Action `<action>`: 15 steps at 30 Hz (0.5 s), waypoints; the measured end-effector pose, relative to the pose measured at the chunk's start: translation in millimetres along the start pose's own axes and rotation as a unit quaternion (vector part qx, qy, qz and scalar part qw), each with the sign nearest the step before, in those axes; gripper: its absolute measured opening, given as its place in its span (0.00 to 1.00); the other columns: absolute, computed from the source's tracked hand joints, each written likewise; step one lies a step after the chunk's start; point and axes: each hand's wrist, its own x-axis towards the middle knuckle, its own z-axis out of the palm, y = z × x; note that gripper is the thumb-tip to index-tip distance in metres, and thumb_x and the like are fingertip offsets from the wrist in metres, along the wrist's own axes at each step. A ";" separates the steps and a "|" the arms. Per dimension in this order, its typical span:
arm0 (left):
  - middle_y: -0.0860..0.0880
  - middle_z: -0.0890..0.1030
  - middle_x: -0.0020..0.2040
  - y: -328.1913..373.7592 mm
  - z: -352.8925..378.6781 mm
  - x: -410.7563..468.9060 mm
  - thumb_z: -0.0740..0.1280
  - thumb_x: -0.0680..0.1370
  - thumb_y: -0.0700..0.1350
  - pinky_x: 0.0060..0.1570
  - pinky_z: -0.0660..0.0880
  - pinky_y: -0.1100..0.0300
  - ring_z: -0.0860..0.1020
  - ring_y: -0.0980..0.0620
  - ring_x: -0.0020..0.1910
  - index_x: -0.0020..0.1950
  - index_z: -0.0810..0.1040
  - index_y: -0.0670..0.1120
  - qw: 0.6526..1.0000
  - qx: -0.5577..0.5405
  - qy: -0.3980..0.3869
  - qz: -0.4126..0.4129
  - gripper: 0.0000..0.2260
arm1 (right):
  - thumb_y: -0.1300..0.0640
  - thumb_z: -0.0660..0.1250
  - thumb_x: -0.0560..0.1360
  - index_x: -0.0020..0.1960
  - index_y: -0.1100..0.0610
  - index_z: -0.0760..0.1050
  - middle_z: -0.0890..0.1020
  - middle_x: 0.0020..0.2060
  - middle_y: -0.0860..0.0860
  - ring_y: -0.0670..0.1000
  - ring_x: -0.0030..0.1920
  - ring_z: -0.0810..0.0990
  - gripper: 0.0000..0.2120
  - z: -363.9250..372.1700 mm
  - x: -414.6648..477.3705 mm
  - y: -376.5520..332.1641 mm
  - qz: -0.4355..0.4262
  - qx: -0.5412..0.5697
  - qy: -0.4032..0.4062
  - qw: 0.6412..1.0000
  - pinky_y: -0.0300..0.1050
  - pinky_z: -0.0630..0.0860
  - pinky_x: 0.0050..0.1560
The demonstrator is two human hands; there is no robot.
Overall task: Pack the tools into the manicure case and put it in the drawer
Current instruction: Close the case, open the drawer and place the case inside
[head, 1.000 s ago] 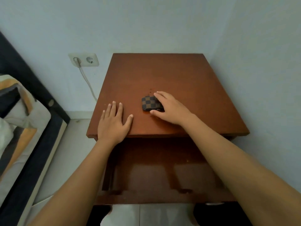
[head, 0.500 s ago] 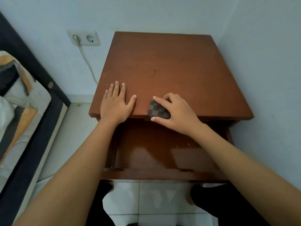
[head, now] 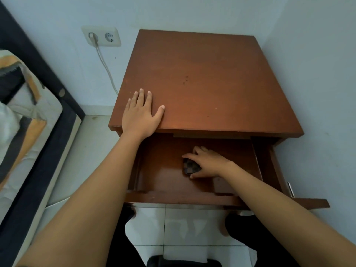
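the manicure case has been carried off the worktop into the open drawer, gripped by the right hand for setting down, while the left hand is laid flat and open, apparently as a brace.

left hand flat, right hand gripping downward

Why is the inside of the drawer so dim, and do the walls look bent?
Head view: the nightstand top shades the drawer, so the checkered case under the right hand looks murky; the drawer's glossy floor shows glare; the wide lens bows the edges.
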 end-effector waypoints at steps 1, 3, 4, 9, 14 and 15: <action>0.46 0.50 0.78 0.2 0.3 -0.3 0.45 0.78 0.63 0.73 0.44 0.53 0.47 0.48 0.77 0.77 0.50 0.48 1.000 0.001 -0.001 0.000 0.31 | 0.43 0.68 0.71 0.73 0.46 0.55 0.65 0.65 0.56 0.57 0.64 0.64 0.36 2.5 1.9 -0.2 0.005 0.000 -0.009 1.000 0.52 0.68 0.57; 0.46 0.50 0.78 0.6 0.2 -1.2 0.45 0.78 0.63 0.73 0.43 0.53 0.47 0.48 0.77 0.77 0.50 0.48 1.000 0.001 -0.002 0.001 0.31 | 0.45 0.69 0.70 0.73 0.47 0.54 0.63 0.67 0.56 0.57 0.65 0.63 0.37 4.8 2.3 -1.1 0.015 0.008 -0.018 1.000 0.53 0.70 0.58; 0.46 0.49 0.78 0.6 -0.9 -1.4 0.45 0.78 0.63 0.73 0.43 0.53 0.46 0.48 0.77 0.77 0.49 0.48 1.000 0.000 -0.004 0.002 0.31 | 0.46 0.69 0.71 0.73 0.47 0.54 0.62 0.68 0.56 0.58 0.66 0.62 0.37 4.8 0.8 -1.4 0.020 0.016 -0.023 0.999 0.53 0.70 0.59; 0.44 0.48 0.78 1.2 -7.9 -10.0 0.45 0.80 0.61 0.73 0.42 0.51 0.45 0.47 0.77 0.77 0.49 0.46 0.999 -0.016 -0.033 0.012 0.30 | 0.46 0.65 0.74 0.74 0.48 0.53 0.58 0.72 0.54 0.58 0.71 0.59 0.34 -2.4 -26.3 -4.3 0.082 0.140 -0.002 0.987 0.55 0.66 0.68; 0.45 0.52 0.78 23.2 -7.3 -67.0 0.49 0.81 0.56 0.74 0.44 0.52 0.47 0.48 0.77 0.76 0.54 0.46 0.996 -0.092 0.005 -0.006 0.26 | 0.42 0.57 0.77 0.73 0.48 0.56 0.64 0.69 0.50 0.51 0.68 0.65 0.28 -4.3 -83.2 -29.2 0.077 0.261 0.119 0.955 0.48 0.67 0.66; 0.46 0.53 0.78 29.0 -5.9 -84.1 0.51 0.81 0.56 0.74 0.46 0.52 0.49 0.49 0.77 0.76 0.56 0.46 0.993 -0.115 0.015 0.007 0.26 | 0.40 0.57 0.76 0.73 0.47 0.56 0.65 0.68 0.48 0.49 0.68 0.65 0.28 -3.7 -94.8 -34.0 0.064 0.267 0.137 0.952 0.47 0.68 0.66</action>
